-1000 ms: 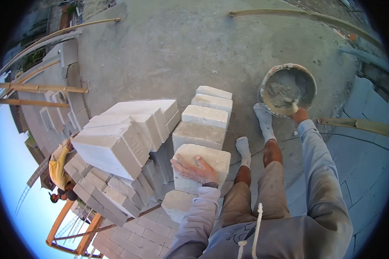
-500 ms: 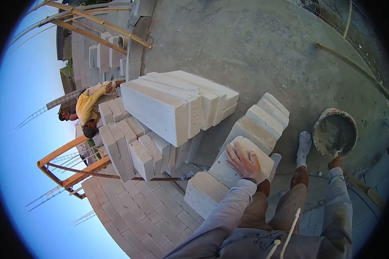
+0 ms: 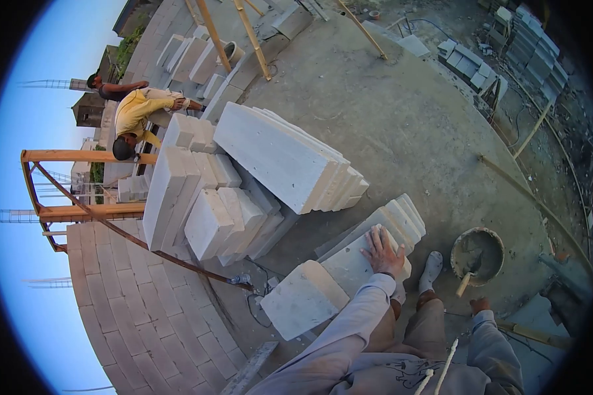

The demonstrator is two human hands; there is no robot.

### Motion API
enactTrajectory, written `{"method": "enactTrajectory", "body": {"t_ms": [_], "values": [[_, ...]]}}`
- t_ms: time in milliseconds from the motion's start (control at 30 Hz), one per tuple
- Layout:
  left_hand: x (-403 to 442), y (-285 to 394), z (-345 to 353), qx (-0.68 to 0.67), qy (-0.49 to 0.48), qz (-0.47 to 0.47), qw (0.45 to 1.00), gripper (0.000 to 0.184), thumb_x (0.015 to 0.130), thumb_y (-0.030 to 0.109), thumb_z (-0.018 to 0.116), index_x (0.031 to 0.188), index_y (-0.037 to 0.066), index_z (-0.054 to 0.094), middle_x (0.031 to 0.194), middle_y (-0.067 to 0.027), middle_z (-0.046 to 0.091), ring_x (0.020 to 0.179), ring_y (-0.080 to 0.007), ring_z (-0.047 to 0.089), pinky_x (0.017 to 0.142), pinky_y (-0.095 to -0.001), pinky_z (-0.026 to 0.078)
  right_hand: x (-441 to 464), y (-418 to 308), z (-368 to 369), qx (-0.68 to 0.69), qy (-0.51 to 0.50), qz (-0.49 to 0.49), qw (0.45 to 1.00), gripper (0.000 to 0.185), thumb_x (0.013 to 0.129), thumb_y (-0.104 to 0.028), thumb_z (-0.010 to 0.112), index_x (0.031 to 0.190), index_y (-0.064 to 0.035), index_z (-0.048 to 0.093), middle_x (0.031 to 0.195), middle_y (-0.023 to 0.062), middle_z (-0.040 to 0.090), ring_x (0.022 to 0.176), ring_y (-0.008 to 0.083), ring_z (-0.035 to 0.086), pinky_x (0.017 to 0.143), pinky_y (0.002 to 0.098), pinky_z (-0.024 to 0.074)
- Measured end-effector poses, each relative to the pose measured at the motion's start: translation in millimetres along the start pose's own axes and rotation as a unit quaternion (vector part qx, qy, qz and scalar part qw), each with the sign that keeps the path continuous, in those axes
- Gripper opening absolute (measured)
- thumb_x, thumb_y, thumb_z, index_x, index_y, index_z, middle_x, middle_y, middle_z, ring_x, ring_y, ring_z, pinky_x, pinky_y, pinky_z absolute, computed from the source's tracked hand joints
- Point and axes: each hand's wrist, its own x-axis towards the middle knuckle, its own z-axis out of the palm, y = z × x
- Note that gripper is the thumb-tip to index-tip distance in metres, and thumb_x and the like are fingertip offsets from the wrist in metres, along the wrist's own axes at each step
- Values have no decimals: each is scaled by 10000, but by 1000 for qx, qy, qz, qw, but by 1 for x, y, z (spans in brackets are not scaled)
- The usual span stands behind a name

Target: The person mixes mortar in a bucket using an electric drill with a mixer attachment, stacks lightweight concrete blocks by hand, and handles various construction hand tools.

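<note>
While the left hand (image 3: 383,253) stays flat on the block (image 3: 350,266), fingers slightly spread and not gripping, the right hand (image 3: 480,305) is off the tool handle (image 3: 464,284) it held in both earlier frames. Nothing visible in the right hand now; it sits just near of the handle, apart from it. Can't tell how wide its fingers are.

Handle leans on the near rim of the bucket (image 3: 454,255), its grip sticking out toward the person; the other end is down in the mortar (image 3: 479,253). Bucket is on the concrete floor (image 3: 402,112), right of the blocks, just beyond the socked foot (image 3: 430,271).

Block under the left hand is in a row: larger block (image 3: 304,299) on its near-left side, thinner blocks (image 3: 402,222) on the far side. Big stack (image 3: 270,155) stands farther left.

View has swung too: more of the worker in yellow (image 3: 135,113) and the second worker (image 3: 115,89) shows at far left, plus more block piles (image 3: 535,52) at far right.
</note>
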Motion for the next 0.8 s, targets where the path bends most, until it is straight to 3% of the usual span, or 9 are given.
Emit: {"method": "enactTrajectory", "body": {"t_ms": [133,233,333,433,533,600,700,767,800], "values": [[13,-28,-39,-315,-181,-32,931,687,832,463,537,1360,62,355,1323,-198,442,1255,-315,408,1034,-408,326,-66,-15,-89,8,37,3,999,394,687,-261,613,876,85,597,930,291,618,898,438,590,816,448,468],[1,-48,-72,-385,-51,88,917,566,833,483,514,1136,7,558,1005,-195,640,965,-337,601,868,-392,450,-13,16,-101,-155,11,-124,980,327,708,-201,606,896,66,602,863,262,631,809,397,607,708,431,471],[-29,-75,-146,-437,-57,102,892,501,837,481,514,869,-2,643,858,-185,662,793,-301,646,742,-395,487,-63,-54,-134,230,-9,-26,973,254,749,-140,573,921,43,612,777,231,623,630,354,603,518,435,452],[-68,-113,-184,-539,-136,23,831,457,868,421,507,777,-6,640,695,-114,649,687,-235,638,713,-350,473,-111,-114,-139,247,-33,-60,967,226,761,-106,570,925,45,605,723,207,621,517,306,607,394,422,452],[-97,-162,-178,-526,-113,21,842,414,876,365,496,909,-22,637,661,-92,645,638,-198,637,701,-326,478,-161,-164,-137,115,-14,-127,985,270,741,-138,612,899,79,590,745,209,634,542,280,623,415,399,481],[-119,-196,-160,-578,-9,7,816,397,863,322,491,1039,-14,608,668,-115,648,638,-216,645,675,-360,493,-153,-174,-119,41,-17,-184,982,278,761,-170,617,893,74,618,780,229,644,570,309,631,445,415,487],[-143,-248,-127,-561,131,-12,817,497,856,258,476,1285,8,453,752,-142,662,719,-227,660,704,-360,502,-285,-248,-127,-104,-31,-245,963,214,731,-123,597,726,91,594,622,193,618,467,258,602,399,360,493],[-172,-275,-130,-602,96,-89,788,517,848,234,489,1314,21,415,803,-132,656,791,-203,651,760,-330,492,-260,-259,-126,-77,-44,-243,966,223,735,-135,595,698,86,600,605,189,614,465,254,602,398,357,497],[-176,-287,-109,-579,164,-108,791,520,844,229,510,1314,27,416,794,-117,643,779,-185,637,748,-321,491,-249,-268,-125,-63,-53,-242,967,229,737,-141,593,684,83,603,596,187,612,463,252,601,397,356,499]]}}
